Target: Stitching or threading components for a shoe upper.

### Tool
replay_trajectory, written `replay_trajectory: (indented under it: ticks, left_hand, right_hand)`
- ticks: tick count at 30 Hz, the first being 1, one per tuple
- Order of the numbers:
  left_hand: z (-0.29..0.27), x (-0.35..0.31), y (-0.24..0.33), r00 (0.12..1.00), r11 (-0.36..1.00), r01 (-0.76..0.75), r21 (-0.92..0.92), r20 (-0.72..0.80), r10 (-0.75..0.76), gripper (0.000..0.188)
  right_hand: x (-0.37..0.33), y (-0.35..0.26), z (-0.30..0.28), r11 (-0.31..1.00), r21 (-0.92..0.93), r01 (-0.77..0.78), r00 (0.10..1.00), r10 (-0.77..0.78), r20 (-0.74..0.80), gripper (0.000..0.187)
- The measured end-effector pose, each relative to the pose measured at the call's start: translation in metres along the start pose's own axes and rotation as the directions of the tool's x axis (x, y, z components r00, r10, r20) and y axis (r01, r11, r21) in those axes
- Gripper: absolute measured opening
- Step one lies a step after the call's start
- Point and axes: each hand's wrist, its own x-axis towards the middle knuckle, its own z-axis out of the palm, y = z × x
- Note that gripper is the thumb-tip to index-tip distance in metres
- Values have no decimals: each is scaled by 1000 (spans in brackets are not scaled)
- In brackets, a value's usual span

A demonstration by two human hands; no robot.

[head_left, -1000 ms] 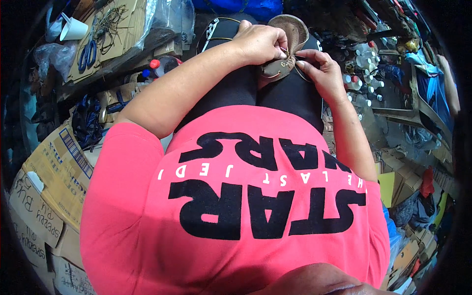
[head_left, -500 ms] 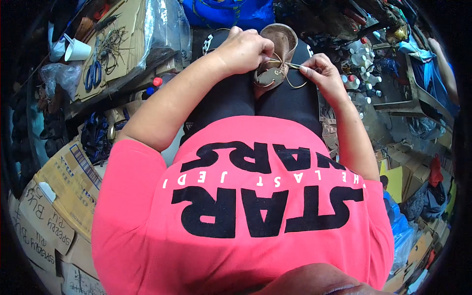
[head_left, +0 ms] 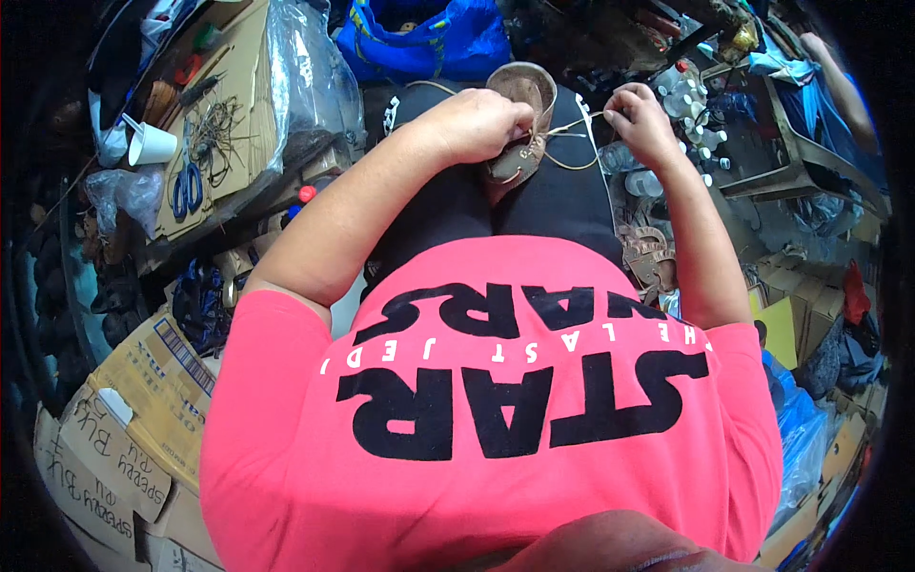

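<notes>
A brown leather shoe upper (head_left: pixel 515 164) rests across my dark-trousered thighs, its rounded opening at the far end. A thin tan lace (head_left: pixel 568 125) runs out of its middle to the right, and a loose loop of it hangs below. At the shoe's left side my left hand (head_left: pixel 488 124) is closed, thumb and fingers pinching the leather near the lace holes; the exact grip is partly hidden. Raised to the right of the shoe, my right hand (head_left: pixel 640 122) pinches the lace and holds it fairly taut.
A blue bag (head_left: pixel 429 48) lies beyond my knees. At left, blue scissors (head_left: pixel 188 186) and a white cup (head_left: pixel 151 143) sit on cardboard (head_left: pixel 229 124). Bottles (head_left: pixel 681 105) crowd the right, near a metal-framed stand (head_left: pixel 796 162) and another person's arm (head_left: pixel 843 91).
My right hand has moved away from the shoe to the right, drawing out more lace between them. My left hand has shifted slightly nearer and stays at the shoe.
</notes>
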Motion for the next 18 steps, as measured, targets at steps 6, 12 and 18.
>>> replay_trajectory:
  ticks: [6,12,18]
  left_hand:
    - [4,-8,-7,1000,1000,3,-1,-24,-3,12]
    - [-7,-15,-9,998,992,-63,105,-7,64,9]
    - [-40,-116,-70,936,956,249,154,-291,-197,16]
  right_hand:
    - [-7,-79,-31,926,-112,361,917,-331,224,15]
    - [-4,-87,-8,833,-191,519,834,-445,325,9]
    - [-31,-2,-26,962,-234,144,933,-53,356,11]
